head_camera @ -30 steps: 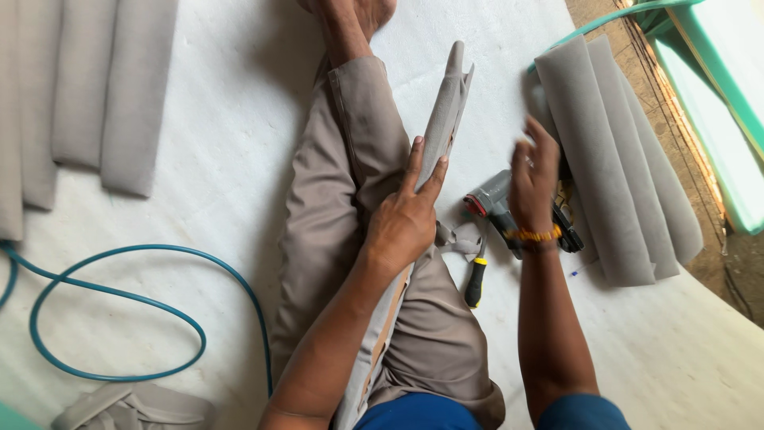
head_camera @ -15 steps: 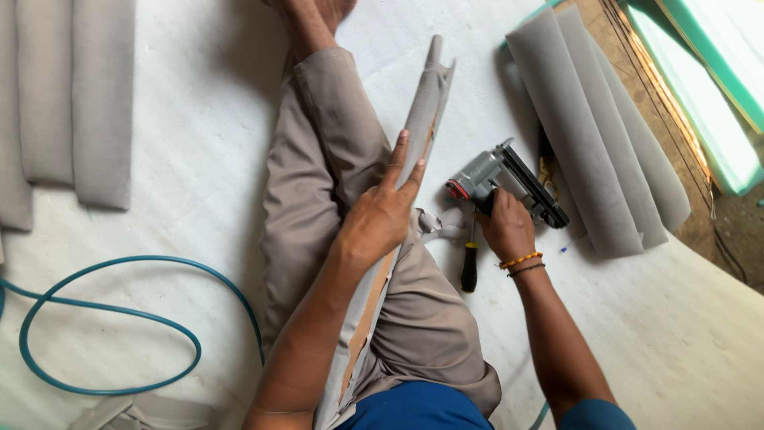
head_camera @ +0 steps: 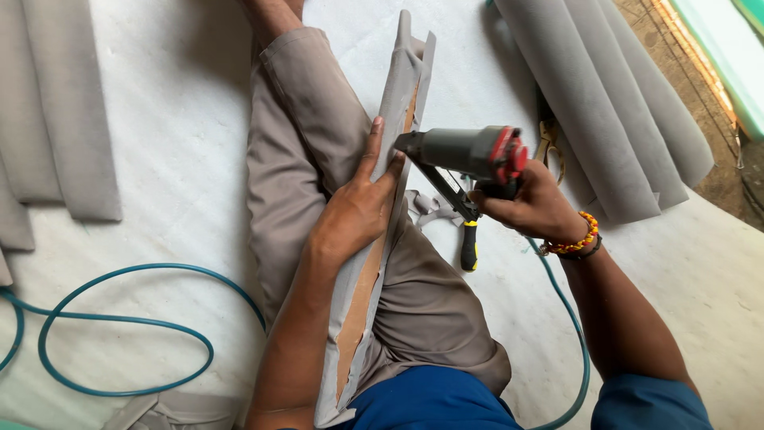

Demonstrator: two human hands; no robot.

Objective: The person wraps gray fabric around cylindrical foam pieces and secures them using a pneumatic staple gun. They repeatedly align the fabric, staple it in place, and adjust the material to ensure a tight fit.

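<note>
From the head view I look down on a person sitting on a white padded floor (head_camera: 159,159), one leg in grey-brown trousers (head_camera: 310,127) stretched forward. A long narrow strip (head_camera: 380,239), wood wrapped in grey fabric, lies along that leg, reaching from the lap out past the knee. My left hand (head_camera: 354,211) lies flat on the strip, fingers spread and pressing the fabric down beside the bare wood edge. My right hand (head_camera: 525,203), with a beaded bracelet at the wrist, is wrapped around the grip of a grey staple gun (head_camera: 465,155) with a red cap; the gun's nose touches the strip just beside the left fingertips. Below the gun a tool with a yellow and black handle (head_camera: 469,247) lies on the floor next to the thigh. A teal air hose (head_camera: 119,326) loops on the floor at left, and another stretch curves past my right forearm. Grey upholstered cushions (head_camera: 605,103) lie at upper right, more at upper left.
</note>
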